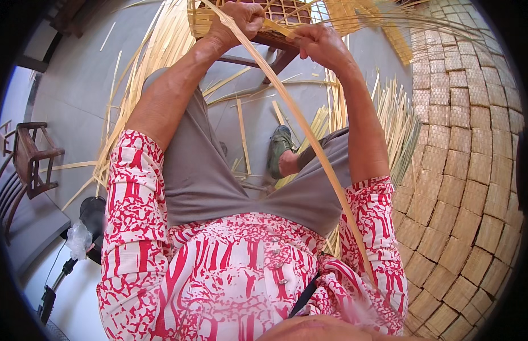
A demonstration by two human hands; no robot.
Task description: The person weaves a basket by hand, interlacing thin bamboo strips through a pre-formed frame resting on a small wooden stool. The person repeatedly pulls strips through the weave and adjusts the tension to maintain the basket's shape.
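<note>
At the top of the head view, my left hand [244, 21] is closed at the rim of an open-weave bamboo basket [201, 23]. My right hand [322, 44] pinches the end of a flat bamboo strip [278, 28] that runs across to my left hand, whose fingers are closed around its other part. A long, pale bamboo strip [301, 116] slants from beside my left hand down over my lap to my right sleeve. Under the basket stands a dark wooden stool [282, 59]. The basket's far side is cut off by the frame edge.
Loose bamboo strips [156, 62] lie in a heap at left, and a second bundle [397, 116] is beside my right leg. Stacked woven squares [463, 148] fill the right side. A small wooden stool [36, 156] stands at left. Thin strips [423, 25] arc out at upper right.
</note>
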